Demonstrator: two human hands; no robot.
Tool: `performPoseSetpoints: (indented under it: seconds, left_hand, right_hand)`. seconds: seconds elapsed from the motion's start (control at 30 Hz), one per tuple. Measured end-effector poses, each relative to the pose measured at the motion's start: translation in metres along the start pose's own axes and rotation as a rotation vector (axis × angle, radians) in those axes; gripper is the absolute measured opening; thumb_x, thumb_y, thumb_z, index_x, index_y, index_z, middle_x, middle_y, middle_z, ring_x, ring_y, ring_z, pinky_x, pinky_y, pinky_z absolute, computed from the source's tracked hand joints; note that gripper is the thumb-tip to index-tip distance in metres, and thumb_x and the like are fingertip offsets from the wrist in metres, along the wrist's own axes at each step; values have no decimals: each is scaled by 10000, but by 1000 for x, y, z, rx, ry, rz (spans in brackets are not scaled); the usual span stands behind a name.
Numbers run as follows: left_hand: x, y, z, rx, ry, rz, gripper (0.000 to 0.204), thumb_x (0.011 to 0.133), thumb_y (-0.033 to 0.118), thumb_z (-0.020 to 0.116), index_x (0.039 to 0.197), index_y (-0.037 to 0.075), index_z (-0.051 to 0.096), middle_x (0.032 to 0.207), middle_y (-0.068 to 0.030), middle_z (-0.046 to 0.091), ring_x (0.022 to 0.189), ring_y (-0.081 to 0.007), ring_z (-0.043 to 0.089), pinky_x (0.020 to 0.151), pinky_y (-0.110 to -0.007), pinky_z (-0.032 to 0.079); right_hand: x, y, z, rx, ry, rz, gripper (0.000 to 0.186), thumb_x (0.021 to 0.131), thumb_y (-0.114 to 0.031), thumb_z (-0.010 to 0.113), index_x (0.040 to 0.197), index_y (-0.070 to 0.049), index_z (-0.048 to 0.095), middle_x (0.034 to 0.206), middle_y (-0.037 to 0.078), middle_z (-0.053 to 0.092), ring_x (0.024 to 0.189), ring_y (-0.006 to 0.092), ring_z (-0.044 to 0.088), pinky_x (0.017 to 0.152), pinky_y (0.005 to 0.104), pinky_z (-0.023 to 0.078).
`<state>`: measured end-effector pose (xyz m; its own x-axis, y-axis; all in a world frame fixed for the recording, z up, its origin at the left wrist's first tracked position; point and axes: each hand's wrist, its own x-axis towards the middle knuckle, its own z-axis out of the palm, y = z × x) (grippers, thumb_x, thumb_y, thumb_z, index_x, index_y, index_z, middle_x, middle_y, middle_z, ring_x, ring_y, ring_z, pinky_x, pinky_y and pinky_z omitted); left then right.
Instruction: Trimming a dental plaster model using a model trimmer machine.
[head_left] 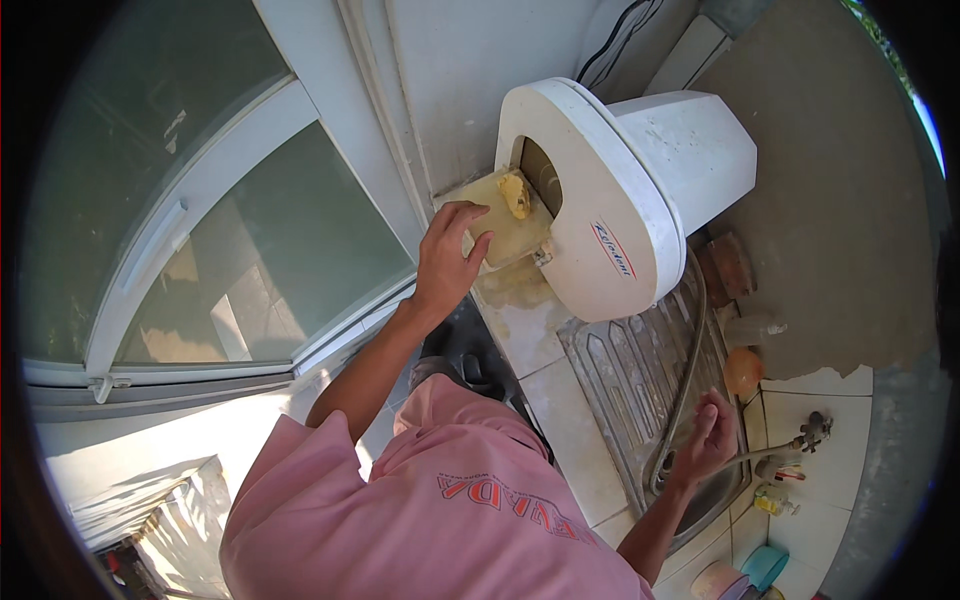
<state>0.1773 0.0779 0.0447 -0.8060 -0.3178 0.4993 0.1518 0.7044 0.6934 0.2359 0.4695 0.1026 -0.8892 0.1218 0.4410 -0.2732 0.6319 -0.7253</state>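
Observation:
My left hand (457, 260) is at the edge of a pale, translucent square panel (470, 200), with thumb and fingers curved and apart; whether the fingertips touch it is unclear. A yellow, crumbly lump (515, 197) sits on the panel, at the dark opening of a white, rounded machine (620, 200). A small metal fitting (543, 253) joins the panel's corner to the machine. My right hand (705, 435) hangs over the steel sink (610, 390) beside a grey hose (680, 365), fingers loosely curled with nothing visible in them.
A frosted glass door (250, 250) is at left. Right of the sink are an orange ball-like item (743, 370), a tap (813, 428), small bottles (775, 500) and coloured bowls (762, 568). Reddish bricks (730, 268) lie behind the hose. Cables (610, 50) run up the back wall.

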Motion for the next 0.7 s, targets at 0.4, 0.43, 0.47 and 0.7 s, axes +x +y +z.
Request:
performPoseSetpoints:
  seconds: [0.4,0.43,0.47,0.7]
  left_hand:
    - [70,-36,12,-191,-250,103,373,778,-22,723,1137,-4,622,1139,-176,604,1019,-374,618,857,-415,523]
    - [73,-40,12,-207,-267,115,373,778,-22,723,1137,-4,622,1139,-176,604,1019,-374,618,857,-415,523]
    - [74,-43,14,-237,-281,109,366,780,-29,720,1133,-2,625,1109,-173,612,968,-362,636,822,-408,532]
    - [89,-58,24,-390,-374,67,309,766,-73,724,1058,-19,638,974,-125,641,810,-263,692,728,-357,555]
  right_hand:
    - [17,-110,258,45,-115,54,165,861,-91,720,983,14,687,846,135,700,638,218,669,603,310,527]
    - [20,-114,269,14,-109,90,179,853,-100,732,979,16,684,836,131,698,632,225,667,599,313,526]
    - [23,-119,277,-28,-95,121,188,839,-111,748,962,15,681,814,135,691,621,229,663,597,319,523]
    - [28,-123,315,-120,100,219,184,820,-92,760,947,14,680,770,139,682,648,240,681,596,336,523]
